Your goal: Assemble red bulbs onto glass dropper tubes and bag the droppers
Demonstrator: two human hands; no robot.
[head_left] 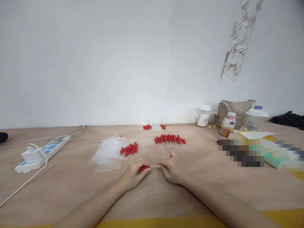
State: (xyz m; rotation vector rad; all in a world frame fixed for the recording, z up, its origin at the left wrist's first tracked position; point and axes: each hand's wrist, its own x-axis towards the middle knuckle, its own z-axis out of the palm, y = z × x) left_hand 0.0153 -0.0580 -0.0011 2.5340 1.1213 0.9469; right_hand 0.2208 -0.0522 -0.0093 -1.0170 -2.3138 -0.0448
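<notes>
My left hand (135, 172) is closed around a red rubber dropper bulb (145, 167). A thin glass dropper tube (153, 166) runs level from the bulb to my right hand (170, 169), whose fingertips pinch its other end. The fingers hide how far the tube sits in the bulb. Just beyond my hands lie a small pile of loose red bulbs (129, 149) and a row of bare glass tubes (144, 147). To their right, several droppers with red bulbs (171, 142) are lined up side by side. Clear plastic bags (108, 158) lie flat on the left.
More red bulbs (147, 127) rest on clear plastic near the wall. At left is a white power strip (51, 147) with a plug and cable. A lidded cup (203, 116), a bottle (228, 125), a grey bag (235, 110) and blurred items stand at right.
</notes>
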